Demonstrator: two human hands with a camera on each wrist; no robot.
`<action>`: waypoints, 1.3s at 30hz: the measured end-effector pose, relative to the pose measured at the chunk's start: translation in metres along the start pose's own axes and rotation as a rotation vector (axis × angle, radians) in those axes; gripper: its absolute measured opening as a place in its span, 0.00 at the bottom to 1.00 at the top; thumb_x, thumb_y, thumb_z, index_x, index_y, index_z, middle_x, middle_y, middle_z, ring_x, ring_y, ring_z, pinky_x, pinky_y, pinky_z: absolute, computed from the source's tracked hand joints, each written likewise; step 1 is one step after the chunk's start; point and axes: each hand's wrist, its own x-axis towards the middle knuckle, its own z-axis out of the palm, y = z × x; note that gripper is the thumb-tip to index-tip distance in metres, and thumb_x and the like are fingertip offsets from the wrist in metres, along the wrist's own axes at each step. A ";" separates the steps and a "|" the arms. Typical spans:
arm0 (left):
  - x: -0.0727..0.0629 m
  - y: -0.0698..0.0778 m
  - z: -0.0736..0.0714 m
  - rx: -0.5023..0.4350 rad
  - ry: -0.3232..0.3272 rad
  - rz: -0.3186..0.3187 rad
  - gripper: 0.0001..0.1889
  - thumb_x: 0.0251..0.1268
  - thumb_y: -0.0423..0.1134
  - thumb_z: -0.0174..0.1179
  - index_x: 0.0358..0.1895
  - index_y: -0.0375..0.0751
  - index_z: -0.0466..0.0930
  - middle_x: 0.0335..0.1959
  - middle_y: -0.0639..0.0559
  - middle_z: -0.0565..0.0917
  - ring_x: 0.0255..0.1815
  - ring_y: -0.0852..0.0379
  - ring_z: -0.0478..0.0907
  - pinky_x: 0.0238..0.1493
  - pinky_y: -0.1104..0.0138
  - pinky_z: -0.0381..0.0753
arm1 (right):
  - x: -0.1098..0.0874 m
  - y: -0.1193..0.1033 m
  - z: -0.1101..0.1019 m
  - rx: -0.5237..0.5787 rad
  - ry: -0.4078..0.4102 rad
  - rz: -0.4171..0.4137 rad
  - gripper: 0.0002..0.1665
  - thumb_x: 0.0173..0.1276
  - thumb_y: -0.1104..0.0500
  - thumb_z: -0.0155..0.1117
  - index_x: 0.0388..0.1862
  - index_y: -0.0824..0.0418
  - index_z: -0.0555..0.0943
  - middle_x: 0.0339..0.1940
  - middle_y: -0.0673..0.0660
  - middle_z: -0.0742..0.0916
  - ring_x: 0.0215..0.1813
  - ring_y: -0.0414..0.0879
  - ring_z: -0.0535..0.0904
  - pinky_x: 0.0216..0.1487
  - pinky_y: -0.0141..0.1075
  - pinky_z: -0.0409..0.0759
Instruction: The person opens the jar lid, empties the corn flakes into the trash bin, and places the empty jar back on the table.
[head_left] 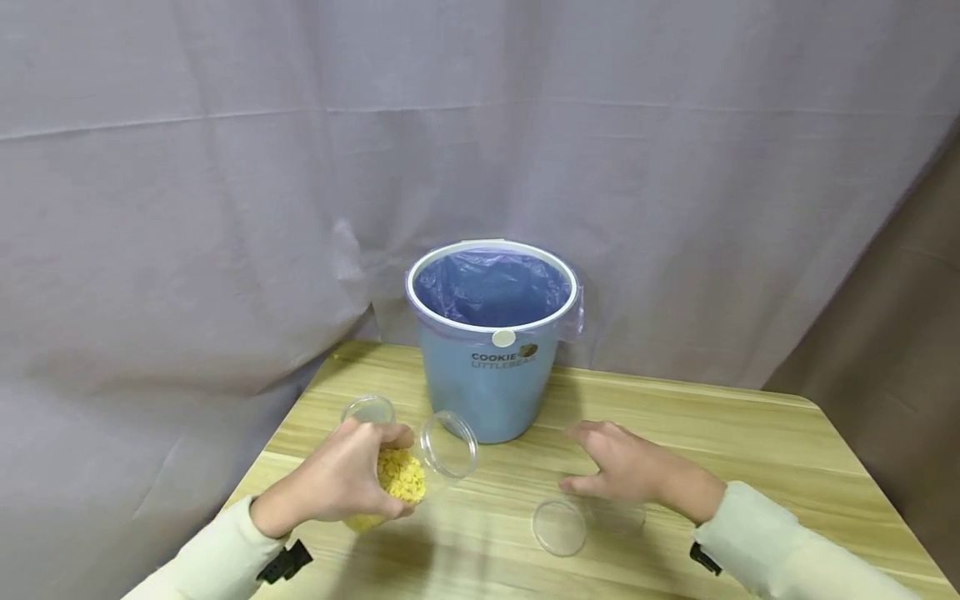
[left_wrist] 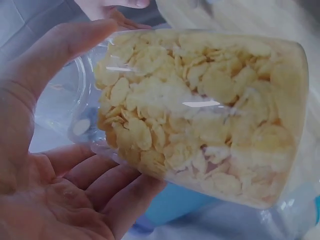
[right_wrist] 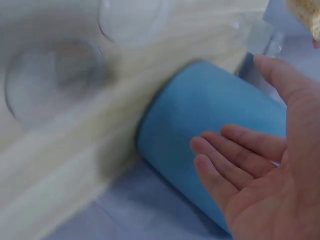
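Observation:
My left hand (head_left: 348, 475) grips a clear plastic jar of yellow corn flakes (left_wrist: 200, 110), thumb on one side and fingers on the other. The jar leans to the right in the head view, its clear round rim (head_left: 450, 444) in front of the bucket. My right hand (head_left: 630, 467) hovers over the table with thumb and fingers spread, holding nothing. A clear round lid (head_left: 558, 527) lies just below it. The blue bucket (head_left: 487, 392) stands beyond both hands, lined with a thin purple bag (head_left: 491, 283).
Another clear container (head_left: 367, 408) stands behind my left hand, left of the bucket. Below my right hand is one more clear piece (head_left: 618, 517), faint against the wood. The wooden table (head_left: 720, 433) ends at a grey curtain (head_left: 675, 208).

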 end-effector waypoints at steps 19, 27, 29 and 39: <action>0.026 -0.001 -0.101 0.247 0.063 -0.125 0.30 0.33 0.51 0.85 0.45 0.44 0.90 0.33 0.58 0.90 0.28 0.62 0.77 0.32 0.66 0.80 | 0.035 -0.003 -0.138 -0.188 0.197 0.016 0.35 0.74 0.51 0.70 0.66 0.77 0.77 0.63 0.74 0.85 0.66 0.70 0.82 0.68 0.62 0.79; 0.048 -0.007 -0.132 0.296 0.068 -0.173 0.29 0.37 0.51 0.85 0.45 0.42 0.90 0.33 0.56 0.91 0.29 0.57 0.80 0.35 0.59 0.83 | 0.061 0.003 -0.156 -0.175 0.182 0.097 0.39 0.79 0.46 0.64 0.75 0.73 0.72 0.73 0.73 0.79 0.75 0.70 0.74 0.77 0.64 0.70; 0.055 -0.008 -0.138 0.319 0.076 -0.183 0.28 0.38 0.51 0.84 0.45 0.42 0.90 0.34 0.53 0.91 0.31 0.54 0.82 0.38 0.55 0.84 | 0.068 0.006 -0.155 -0.166 0.175 0.114 0.41 0.80 0.44 0.61 0.77 0.72 0.69 0.76 0.72 0.77 0.78 0.69 0.72 0.79 0.64 0.67; 0.092 -0.014 -0.157 0.386 0.115 -0.238 0.31 0.41 0.49 0.82 0.51 0.36 0.87 0.46 0.40 0.90 0.40 0.41 0.84 0.45 0.44 0.85 | 0.093 0.024 -0.138 -0.086 0.111 0.184 0.50 0.83 0.36 0.49 0.86 0.68 0.52 0.87 0.71 0.58 0.86 0.70 0.55 0.84 0.64 0.55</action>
